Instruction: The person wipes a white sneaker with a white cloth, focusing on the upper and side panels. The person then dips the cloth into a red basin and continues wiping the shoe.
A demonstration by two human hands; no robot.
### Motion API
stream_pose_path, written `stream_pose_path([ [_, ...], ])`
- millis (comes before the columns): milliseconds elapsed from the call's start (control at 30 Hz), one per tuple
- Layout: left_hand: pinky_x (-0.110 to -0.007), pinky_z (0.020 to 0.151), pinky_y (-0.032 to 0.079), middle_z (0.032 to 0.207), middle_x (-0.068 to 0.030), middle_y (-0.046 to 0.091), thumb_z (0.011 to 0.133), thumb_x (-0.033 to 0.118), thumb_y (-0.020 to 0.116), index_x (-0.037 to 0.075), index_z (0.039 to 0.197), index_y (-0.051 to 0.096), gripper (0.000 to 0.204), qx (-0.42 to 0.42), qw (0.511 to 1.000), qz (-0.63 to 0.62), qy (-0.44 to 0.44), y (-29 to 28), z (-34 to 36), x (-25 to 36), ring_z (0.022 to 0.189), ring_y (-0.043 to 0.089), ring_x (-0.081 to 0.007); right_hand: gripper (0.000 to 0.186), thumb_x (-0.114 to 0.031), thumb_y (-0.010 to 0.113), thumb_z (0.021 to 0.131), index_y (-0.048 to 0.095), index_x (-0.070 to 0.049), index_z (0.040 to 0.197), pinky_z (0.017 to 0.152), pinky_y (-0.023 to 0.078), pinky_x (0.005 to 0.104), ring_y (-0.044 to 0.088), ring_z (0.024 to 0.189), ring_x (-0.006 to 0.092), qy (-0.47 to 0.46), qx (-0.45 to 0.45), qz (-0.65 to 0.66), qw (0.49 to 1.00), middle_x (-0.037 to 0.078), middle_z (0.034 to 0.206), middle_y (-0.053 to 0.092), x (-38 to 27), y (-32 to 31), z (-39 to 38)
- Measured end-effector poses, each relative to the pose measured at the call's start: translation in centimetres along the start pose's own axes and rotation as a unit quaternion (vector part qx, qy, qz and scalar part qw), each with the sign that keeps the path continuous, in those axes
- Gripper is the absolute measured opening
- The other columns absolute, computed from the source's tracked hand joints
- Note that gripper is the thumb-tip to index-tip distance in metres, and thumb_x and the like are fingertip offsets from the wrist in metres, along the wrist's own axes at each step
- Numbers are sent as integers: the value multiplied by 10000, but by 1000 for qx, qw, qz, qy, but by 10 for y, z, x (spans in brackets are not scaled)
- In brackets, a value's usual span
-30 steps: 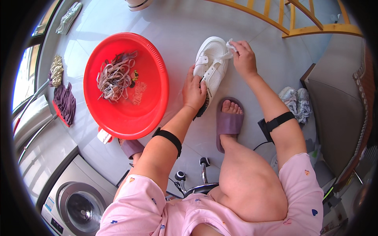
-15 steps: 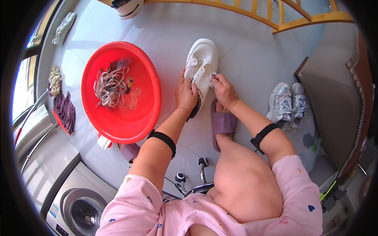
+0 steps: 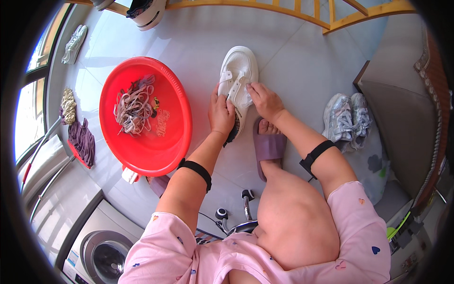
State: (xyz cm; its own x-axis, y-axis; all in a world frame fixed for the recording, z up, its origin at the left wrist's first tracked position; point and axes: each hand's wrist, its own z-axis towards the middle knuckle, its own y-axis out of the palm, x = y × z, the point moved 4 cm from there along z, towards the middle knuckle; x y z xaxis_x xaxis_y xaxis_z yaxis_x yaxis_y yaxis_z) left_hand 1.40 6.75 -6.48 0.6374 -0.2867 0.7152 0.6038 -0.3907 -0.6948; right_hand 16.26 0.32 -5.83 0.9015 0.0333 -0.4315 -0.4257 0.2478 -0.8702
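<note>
Over the floor in front of me is a white sneaker (image 3: 241, 66), toe pointing away, with no lace in its eyelets. My left hand (image 3: 221, 113) is closed around its left side near the heel. On the shoe's right side, the fingers of my right hand (image 3: 266, 100) are pinched at the opening. A thin whitish piece (image 3: 244, 98), which looks like a wipe, shows beneath those fingertips; part of it is hidden. The dark lower heel end sticks out beside my left hand.
To the left stands a red basin (image 3: 163, 158) holding tangled shoelaces (image 3: 134, 111). A pair of silvery sneakers (image 3: 347, 118) sits at right beside a grey-brown chair (image 3: 392, 85). Mops (image 3: 81, 142) lean at far left above a washing machine (image 3: 101, 251). A wooden rack (image 3: 265, 6) runs along the back.
My right hand has shifted slightly left and up, closer over the shoe's opening, with the whitish piece now against the shoe. My left hand keeps its hold. The view has tilted slightly.
</note>
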Motion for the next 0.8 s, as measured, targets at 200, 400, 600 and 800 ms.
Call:
stream_pose_path([
  [200,-445,914,454,1447,-157,403,863,105,498,-12,897,549,133,-14,1000,-10,-16,-1,1,2,1163,512,-369,261,-76,519,877,593,31,1102,781,545,371,615,967,287,35,4,11,999,116,1075,583,-2,5,3],
  [400,-443,927,449,1443,-163,405,865,111,495,-13,907,554,144,-1,1000,-14,-2,0,0,1,1177,503,-372,291,-10,571,823,607,26,1109,795,541,359,623,951,292,45,10,20,999,125,1051,589,-5,2,-18],
  [600,-439,938,445,1442,-152,412,863,110,497,-5,922,564,146,2,1000,-11,-8,0,-1,0,1192,499,-362,341,18,602,782,604,27,1123,771,544,356,624,920,294,46,84,6,995,123,1045,588,6,5,-5],
  [800,-431,932,450,1448,-144,407,862,105,498,-3,918,570,141,2,1000,-6,-2,-2,1,3,1183,506,-357,296,-35,558,860,592,28,1148,758,543,354,627,894,292,66,67,19,995,124,1019,591,7,7,-5],
])
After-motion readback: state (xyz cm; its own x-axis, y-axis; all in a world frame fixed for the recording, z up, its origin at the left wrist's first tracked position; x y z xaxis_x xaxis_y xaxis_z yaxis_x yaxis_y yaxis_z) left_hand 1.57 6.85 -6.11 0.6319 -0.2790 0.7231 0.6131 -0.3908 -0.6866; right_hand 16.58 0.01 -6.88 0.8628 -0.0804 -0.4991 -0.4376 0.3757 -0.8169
